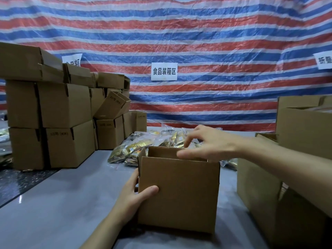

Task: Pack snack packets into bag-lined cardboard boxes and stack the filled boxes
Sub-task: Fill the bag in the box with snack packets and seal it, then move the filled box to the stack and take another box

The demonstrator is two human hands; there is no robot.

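Gripped at its lower left corner, an open cardboard box (179, 193) is held upright on the grey table (62, 203) by the left hand (136, 193), thumb laid across the front face and fingers wrapped round the side; the right hand (206, 144) is poised over the box's open top, fingers loose and spread, nothing grasped; whether the rim is touched cannot be told; a heap of snack packets (143, 150) is seen just behind the box; stacked boxes (62, 114) are piled at far left, larger cartons (305, 132) at right under the right forearm; a striped tarpaulin (197, 33) bearing a white sign (164, 71) is hung behind.
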